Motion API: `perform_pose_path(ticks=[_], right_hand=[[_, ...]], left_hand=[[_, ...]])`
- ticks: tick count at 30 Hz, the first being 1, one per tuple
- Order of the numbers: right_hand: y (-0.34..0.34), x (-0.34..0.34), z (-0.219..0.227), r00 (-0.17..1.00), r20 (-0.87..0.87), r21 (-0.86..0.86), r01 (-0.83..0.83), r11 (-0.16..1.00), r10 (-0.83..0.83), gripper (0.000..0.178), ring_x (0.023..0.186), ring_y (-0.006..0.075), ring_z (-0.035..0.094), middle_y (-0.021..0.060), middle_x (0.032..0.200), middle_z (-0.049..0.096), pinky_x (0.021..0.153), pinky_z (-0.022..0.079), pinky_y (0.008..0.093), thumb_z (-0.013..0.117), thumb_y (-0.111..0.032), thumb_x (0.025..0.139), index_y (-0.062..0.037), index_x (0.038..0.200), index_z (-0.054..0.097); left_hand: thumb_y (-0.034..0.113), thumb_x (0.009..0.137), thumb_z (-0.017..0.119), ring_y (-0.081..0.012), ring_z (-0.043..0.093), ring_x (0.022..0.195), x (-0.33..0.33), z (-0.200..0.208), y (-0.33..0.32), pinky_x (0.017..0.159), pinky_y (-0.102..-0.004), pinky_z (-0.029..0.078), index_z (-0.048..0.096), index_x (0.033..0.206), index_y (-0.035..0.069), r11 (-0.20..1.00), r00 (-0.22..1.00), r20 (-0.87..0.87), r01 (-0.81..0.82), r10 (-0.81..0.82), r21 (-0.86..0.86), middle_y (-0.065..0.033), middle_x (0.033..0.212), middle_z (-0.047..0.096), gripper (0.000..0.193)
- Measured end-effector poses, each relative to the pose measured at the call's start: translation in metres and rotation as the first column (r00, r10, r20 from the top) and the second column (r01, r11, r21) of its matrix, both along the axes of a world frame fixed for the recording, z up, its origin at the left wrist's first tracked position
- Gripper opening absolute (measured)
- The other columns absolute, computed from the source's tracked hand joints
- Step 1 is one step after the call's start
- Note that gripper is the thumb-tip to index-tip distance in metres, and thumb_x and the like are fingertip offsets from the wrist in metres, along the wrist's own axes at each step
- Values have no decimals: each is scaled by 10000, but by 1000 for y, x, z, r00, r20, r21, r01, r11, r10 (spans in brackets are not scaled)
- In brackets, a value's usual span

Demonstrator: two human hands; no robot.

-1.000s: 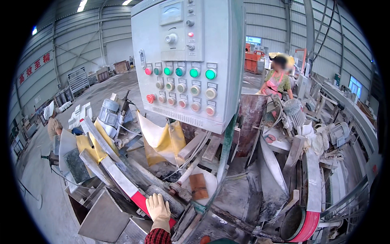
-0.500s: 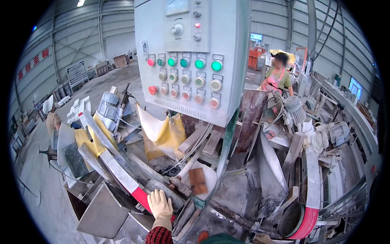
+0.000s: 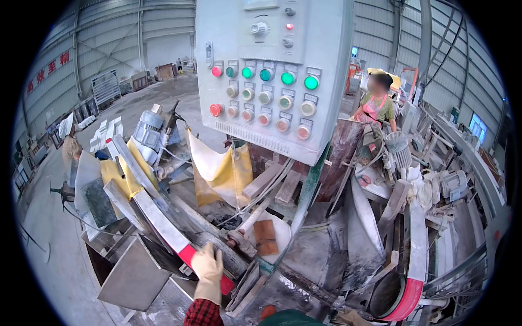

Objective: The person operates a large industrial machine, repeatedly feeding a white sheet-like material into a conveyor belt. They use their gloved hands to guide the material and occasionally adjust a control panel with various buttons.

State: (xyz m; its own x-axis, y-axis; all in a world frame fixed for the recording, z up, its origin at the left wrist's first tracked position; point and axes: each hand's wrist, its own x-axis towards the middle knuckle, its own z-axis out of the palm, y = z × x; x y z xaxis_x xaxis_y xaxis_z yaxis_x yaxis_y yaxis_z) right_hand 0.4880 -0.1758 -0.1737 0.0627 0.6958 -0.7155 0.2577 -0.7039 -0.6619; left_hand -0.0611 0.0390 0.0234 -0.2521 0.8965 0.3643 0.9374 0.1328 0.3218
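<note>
At the red band [image 3: 186, 254], the left hand [image 3: 207, 266] is loosely curled, contact unclear.

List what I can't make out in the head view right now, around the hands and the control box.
All in the head view:
Right hand: out of frame.
Cream-gloved left hand: its back hides the palm, so whether it touches or grips the curved red-and-white strip is unclear.
Pale grey metal control box: top cut off by the upper edge.
Small rectangular labels by the round coloured buttons: too small to read.
</note>
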Motion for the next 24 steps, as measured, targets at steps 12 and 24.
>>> perform_pose_path(ticks=[12,24], right_hand=[[24,-18,57,984,-116,31,140,990,-136,393,687,149,640,75,889,669,526,528,296,696,-168,836,-51,1190,574],[12,-28,40,963,243,101,-143,985,114,308,583,138,554,85,790,625,477,454,291,621,-244,867,-53,1109,622]], left_hand=[[506,753,664,-330,236,1358,-92,20,52,1108,-405,209,386,1354,138,804,846,60,-477,529,-356,-160,1454,298,758],[286,766,671,-431,340,1272,-51,-16,12,1072,-477,279,449,1276,78,921,919,80,-381,386,-78,-214,1347,405,594]])
